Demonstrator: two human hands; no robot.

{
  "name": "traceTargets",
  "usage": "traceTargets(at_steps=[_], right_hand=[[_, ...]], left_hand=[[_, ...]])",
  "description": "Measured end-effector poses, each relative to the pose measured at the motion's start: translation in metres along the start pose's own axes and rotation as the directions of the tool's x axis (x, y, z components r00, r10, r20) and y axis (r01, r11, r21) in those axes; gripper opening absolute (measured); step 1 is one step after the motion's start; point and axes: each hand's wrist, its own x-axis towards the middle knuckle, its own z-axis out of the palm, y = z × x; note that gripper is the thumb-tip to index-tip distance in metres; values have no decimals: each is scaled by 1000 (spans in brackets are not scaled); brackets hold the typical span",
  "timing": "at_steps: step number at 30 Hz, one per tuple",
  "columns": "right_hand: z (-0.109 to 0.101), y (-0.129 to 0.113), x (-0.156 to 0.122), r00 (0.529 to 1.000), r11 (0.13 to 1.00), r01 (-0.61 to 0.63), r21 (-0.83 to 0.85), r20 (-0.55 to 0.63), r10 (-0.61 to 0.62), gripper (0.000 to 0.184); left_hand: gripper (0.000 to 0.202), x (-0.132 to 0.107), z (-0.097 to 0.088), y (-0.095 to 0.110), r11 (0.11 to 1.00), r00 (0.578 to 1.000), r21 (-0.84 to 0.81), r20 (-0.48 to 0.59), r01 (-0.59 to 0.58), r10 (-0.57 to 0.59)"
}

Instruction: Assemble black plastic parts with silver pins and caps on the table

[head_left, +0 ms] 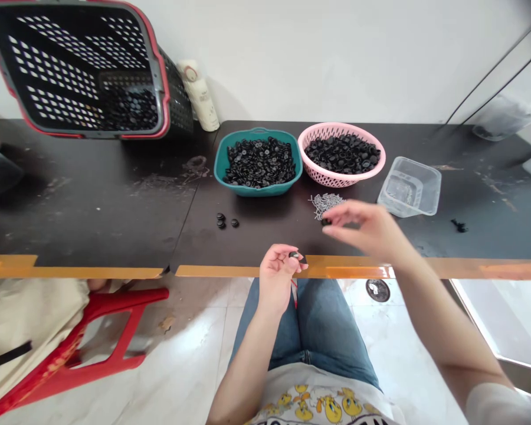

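Note:
My left hand [278,274] pinches a small round black part [294,255] between thumb and fingertips, just above the orange-taped table edge. My right hand [363,227] reaches over the black table [256,242] and holds another small black part [325,222] in its fingertips, right beside a heap of small silvery metal pins [325,204]. Behind them stand a teal basket [265,190] full of round black parts and a pink perforated colander [336,180] of black parts. Several loose black parts [223,220] lie on the table to the left.
A clear plastic tub [409,186] stands right of the colander, and a small black clump [459,225] lies further right. A tilted red-and-black basket [79,68] and a white bottle [199,94] are at the back. A seated person's cloth-covered lap [26,319] and a red stool [92,330] are at lower left.

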Motion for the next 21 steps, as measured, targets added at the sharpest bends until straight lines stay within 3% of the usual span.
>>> traceTargets(at_steps=[4, 7, 10, 12, 15, 18, 21], right_hand=[[42, -3, -52, 992, 971, 35, 236, 107, -62, 24], [65, 2, -67, 999, 927, 28, 375, 27, -41, 31], [81, 7, -74, 995, 829, -22, 559, -71, 75, 34], [88, 10, -77, 981, 741, -26, 671, -125, 148, 32], [92, 11, -82, 971, 663, 28, 748, -178, 160, 21], [90, 9, -86, 973, 646, 58, 761, -188, 134, 17], [88, 6, -90, 970, 669, 53, 742, -199, 143, 18]], left_hand=[[37, -7, 5, -3, 998, 994, -54, 99, -33, 38], [39, -12, 10, -1, 997, 991, -74, 127, -29, 38], [39, -16, 12, 5, 998, 992, -50, 122, -37, 43], [35, -19, 13, 11, 998, 991, 3, 119, -61, 60], [29, -26, 14, 20, 975, 989, 177, 81, -133, 121], [21, -34, 16, 26, 907, 977, 363, 71, -213, 201], [19, -38, 18, 29, 834, 951, 457, 131, -309, 280]])
